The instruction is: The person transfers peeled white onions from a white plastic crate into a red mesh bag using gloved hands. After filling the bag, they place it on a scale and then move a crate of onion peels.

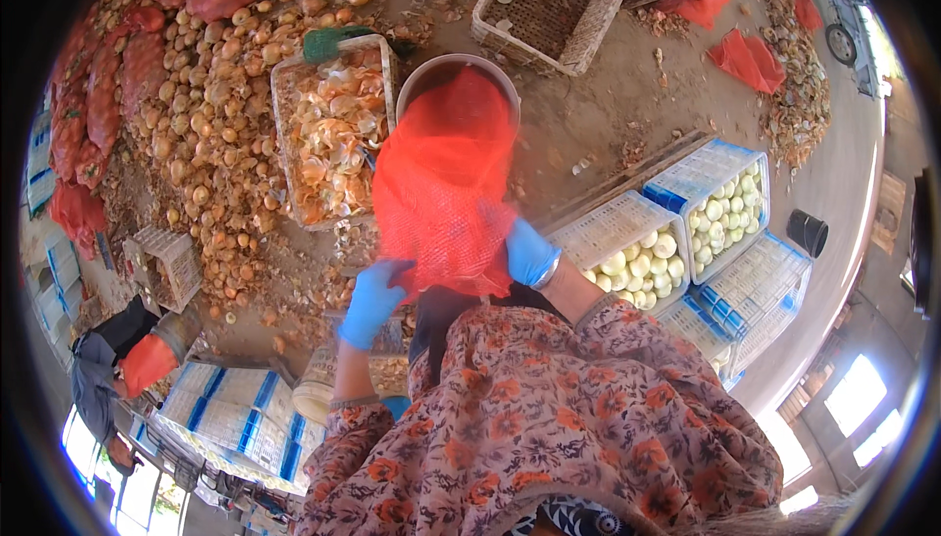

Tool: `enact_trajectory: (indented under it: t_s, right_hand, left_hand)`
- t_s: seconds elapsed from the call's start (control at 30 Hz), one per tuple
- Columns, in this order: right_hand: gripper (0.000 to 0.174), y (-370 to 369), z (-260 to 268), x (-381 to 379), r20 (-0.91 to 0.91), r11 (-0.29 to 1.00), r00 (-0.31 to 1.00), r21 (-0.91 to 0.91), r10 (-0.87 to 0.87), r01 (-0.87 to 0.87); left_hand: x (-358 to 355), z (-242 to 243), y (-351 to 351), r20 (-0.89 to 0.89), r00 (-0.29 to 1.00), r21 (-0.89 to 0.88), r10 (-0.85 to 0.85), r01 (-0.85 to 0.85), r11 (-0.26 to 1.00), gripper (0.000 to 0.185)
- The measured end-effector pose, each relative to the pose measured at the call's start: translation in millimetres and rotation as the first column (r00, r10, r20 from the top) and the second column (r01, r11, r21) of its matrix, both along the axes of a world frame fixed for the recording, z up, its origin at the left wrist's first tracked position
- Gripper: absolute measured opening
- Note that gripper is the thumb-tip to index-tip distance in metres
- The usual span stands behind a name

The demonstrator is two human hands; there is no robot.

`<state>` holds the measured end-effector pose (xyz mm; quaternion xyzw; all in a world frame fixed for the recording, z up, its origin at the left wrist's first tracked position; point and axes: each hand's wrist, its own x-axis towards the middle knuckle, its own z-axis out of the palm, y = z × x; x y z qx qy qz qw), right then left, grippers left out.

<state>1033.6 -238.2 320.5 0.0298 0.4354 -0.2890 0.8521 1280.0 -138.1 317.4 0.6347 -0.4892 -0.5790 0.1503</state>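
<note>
A red mesh sack (445, 183) hangs spread out before my lap, its far end reaching into a round bucket (519, 106). My left hand (371, 303), in a blue glove, pinches the sack's near left edge. On the opposite side my right hand (531, 251), also gloved in blue, grips the right edge; its fingers are partly behind the mesh. I cannot tell whether anything lies in the sack. Beside the bucket on the left stands a plastic crate (276, 106) heaped with onion skins (334, 146).
Loose unpeeled onions (202, 124) cover the floor leftward, below full red sacks (103, 88). A dirty crate (481, 25) lies beyond the bucket. Crates of peeled onions (647, 264) stand at right, near a wooden plank (632, 179). Another person (95, 382) is at lower left.
</note>
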Motion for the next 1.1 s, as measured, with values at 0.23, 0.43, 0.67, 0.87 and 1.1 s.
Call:
enact_trajectory:
  t_s: [0.23,0.43,0.67,0.87,1.1]
  right_hand:
    - [0.024,5,-91,-69,-0.546,0.941,0.831,-0.216,0.105,-0.261]
    - [0.020,-45,-90,-94,-0.936,0.598,0.351,-0.277,0.009,-0.752]
    - [0.022,-68,-135,-127,-0.998,0.487,-0.013,-0.020,-0.063,-0.873]
    - [0.026,-62,-140,-139,-0.990,0.191,-0.051,0.025,-0.130,-0.981]
    - [0.017,-27,-195,-166,-0.993,0.548,0.114,-0.108,-0.023,-0.830]
  left_hand:
    - [3,-58,32,0.098,0.982,-0.010,-0.163,0.165,0.986,0.052]
    - [22,-84,2,-0.055,0.987,0.103,0.153,-0.146,0.984,0.025]
    - [20,-105,-48,-0.024,0.983,-0.091,-0.185,0.182,0.979,0.031]
    - [76,-188,-42,0.532,0.844,-0.194,0.075,0.035,0.980,0.012]
    - [57,-232,-45,-0.219,-0.053,0.642,0.974,-0.759,0.103,0.017]
